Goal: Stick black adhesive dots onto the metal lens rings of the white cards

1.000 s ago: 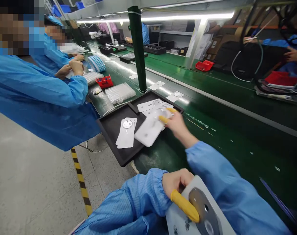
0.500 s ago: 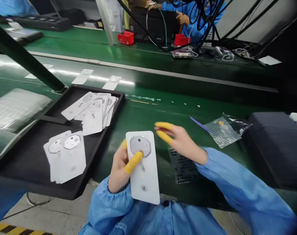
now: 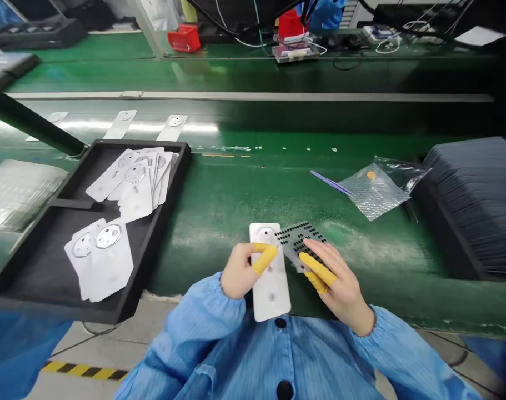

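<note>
Head | white card (image 3: pixel 272 299): beneath left hand (image 3: pixel 241 271) | dotted sheet (image 3: pixel 293 240): in right hand (image 3: pixel 343 286)

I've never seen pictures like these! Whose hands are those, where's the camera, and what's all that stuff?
There's no robot here, just a person's own hands. The camera sits on their head, looking forward and down. Some fingers wear yellow covers. The right hand holds a dotted sheet. The left hand is over a white card; I can't tell exactly what it grips. On the green table, a black tray with more cards is on the left. Toward the right lie a thin purple thing and clear plastic.
</note>
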